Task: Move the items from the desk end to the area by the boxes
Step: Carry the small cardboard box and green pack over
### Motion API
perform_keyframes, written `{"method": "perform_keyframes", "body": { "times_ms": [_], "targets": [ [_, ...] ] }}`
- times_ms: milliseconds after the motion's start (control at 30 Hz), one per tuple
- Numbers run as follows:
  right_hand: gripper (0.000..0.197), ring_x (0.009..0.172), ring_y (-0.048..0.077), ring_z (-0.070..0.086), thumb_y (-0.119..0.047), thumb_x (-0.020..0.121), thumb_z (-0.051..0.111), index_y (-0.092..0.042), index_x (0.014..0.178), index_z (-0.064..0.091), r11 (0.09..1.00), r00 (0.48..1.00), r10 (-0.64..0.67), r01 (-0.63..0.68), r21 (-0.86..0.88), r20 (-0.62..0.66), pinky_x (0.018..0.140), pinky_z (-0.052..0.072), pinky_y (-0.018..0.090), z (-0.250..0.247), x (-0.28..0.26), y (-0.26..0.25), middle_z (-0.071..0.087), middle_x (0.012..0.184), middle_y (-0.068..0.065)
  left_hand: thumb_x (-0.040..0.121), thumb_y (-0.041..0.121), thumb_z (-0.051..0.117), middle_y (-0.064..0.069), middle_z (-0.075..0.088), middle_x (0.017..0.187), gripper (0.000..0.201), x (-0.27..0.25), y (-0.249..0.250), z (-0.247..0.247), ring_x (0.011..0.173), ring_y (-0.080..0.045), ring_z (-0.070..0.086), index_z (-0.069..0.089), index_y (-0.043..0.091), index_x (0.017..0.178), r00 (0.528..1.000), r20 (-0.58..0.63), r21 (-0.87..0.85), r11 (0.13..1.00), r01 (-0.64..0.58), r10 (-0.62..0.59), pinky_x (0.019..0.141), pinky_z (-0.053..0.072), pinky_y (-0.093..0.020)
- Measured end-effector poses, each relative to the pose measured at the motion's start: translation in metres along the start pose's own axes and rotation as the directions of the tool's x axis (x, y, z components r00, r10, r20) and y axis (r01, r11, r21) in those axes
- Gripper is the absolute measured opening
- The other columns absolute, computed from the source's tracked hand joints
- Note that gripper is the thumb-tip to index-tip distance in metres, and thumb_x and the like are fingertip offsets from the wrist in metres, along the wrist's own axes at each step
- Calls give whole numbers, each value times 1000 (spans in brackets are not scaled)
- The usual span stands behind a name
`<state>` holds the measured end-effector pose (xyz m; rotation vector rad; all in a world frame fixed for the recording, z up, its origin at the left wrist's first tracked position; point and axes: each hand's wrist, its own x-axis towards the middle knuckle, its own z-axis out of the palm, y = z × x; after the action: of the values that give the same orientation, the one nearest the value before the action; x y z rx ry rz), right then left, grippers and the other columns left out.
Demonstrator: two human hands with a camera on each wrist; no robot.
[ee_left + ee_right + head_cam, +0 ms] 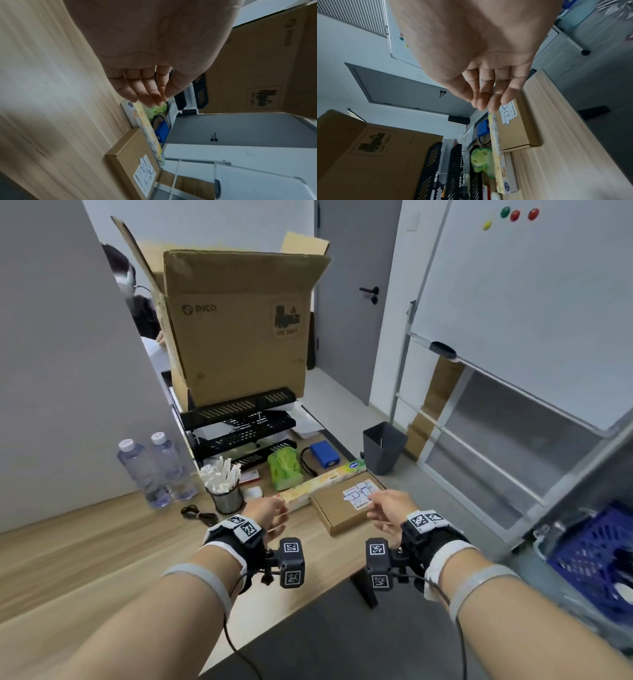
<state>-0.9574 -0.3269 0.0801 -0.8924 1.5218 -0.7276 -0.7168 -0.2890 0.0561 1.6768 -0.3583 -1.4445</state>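
- A flat brown carton [346,505] is being seen lying at the worktop's [102,542] right edge, touching a long yellow box [322,482] behind it.
- The left hand [265,513] and right hand [385,510] are being held just above these two, fingers relaxed, nothing being gripped.
- Behind, one green packet [284,469], one blue box [323,453] and one big cardboard box [239,326] are being shown.
- Two water bottles [154,470] are being kept at the left; bare worktop is being left nearer the person.

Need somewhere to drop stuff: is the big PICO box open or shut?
Open: the PICO box has its top flaps standing up.
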Motion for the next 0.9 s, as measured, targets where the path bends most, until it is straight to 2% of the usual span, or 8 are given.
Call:
{"method": "perform_keyframes", "body": {
  "times_ms": [100, 200, 400, 533, 600, 700, 800, 900],
  "targets": [
    [11, 64, 15, 52, -10, 92, 54, -10, 94, 65, 990, 998, 56, -57, -128, -10, 56, 44, 27, 0, 33, 5, 56, 72, 3, 94, 16, 53, 1, 59, 74, 7, 23, -13, 9, 65, -13, 59, 57, 13, 100, 998, -14, 20, 998, 67, -67, 59, 42, -26],
    [34, 86, 22, 54, -13, 91, 54, -2, 122, 63, 926, 998, 56, -43, -374, 22, 82, 53, 39, -3, 76, 12, 60, 94, 8, 94, 12, 53, -4, 60, 79, 3, 54, -23, 21, 69, -16, 61, 55, 11, 94, 994, -26, 26, 994, 109, -109, 64, 46, -29],
    [42, 103, 34, 62, -26, 75, 59, -12, 114, 65, 731, 993, 63, -117, -672, -104, 92, 48, 34, -14, 165, 19, 66, 118, 16, 90, 18, 62, -5, 64, 94, 10, 132, -39, 56, 93, -23, 65, 60, 9, 94, 968, 13, 49, 967, 249, -250, 89, 51, -43],
    [52, 125, 35, 53, -19, 87, 60, -6, 136, 50, 670, 989, 124, -140, -729, -76, 102, 39, 33, -11, 196, -1, 55, 137, 17, 74, 27, 74, -6, 60, 91, 30, 172, -46, 74, 84, -26, 62, 62, 12, 96, 943, 65, 173, 935, 310, -325, 65, 49, -36],
    [47, 122, 36, 55, -22, 87, 60, -4, 130, 55, 636, 988, 147, -132, -760, -48, 98, 41, 33, -5, 213, -6, 58, 134, 18, 63, 28, 76, -7, 61, 102, 41, 189, -50, 76, 91, -29, 62, 62, 12, 99, 931, 106, 223, 921, 319, -349, 67, 52, -37],
    [51, 117, 37, 58, -34, 87, 54, -3, 127, 57, 569, 977, 211, -140, -810, -21, 98, 45, 36, 6, 233, -11, 60, 131, 21, 57, 38, 83, -7, 70, 112, 52, 200, -51, 69, 97, -27, 67, 67, 15, 101, 926, 120, 263, 911, 317, -357, 86, 56, -43],
    [45, 118, 38, 59, -30, 95, 47, -1, 128, 57, 532, 953, 300, -130, -837, 43, 94, 46, 32, 21, 233, -18, 61, 128, 21, 38, 57, 86, -5, 76, 98, 75, 189, -40, 51, 83, -24, 72, 72, 20, 101, 940, -20, 339, 882, 327, -340, 71, 59, -33],
    [38, 69, 37, 71, -27, 79, 48, -1, 99, 67, 558, 902, 410, -132, -819, 133, 72, 57, 43, 43, 231, -20, 73, 83, 19, 49, 55, 90, -11, 76, 87, 71, 163, -24, 34, 74, -26, 71, 68, 10, 99, 904, -125, 317, 847, 427, -409, 64, 57, -32]
  ]
}}
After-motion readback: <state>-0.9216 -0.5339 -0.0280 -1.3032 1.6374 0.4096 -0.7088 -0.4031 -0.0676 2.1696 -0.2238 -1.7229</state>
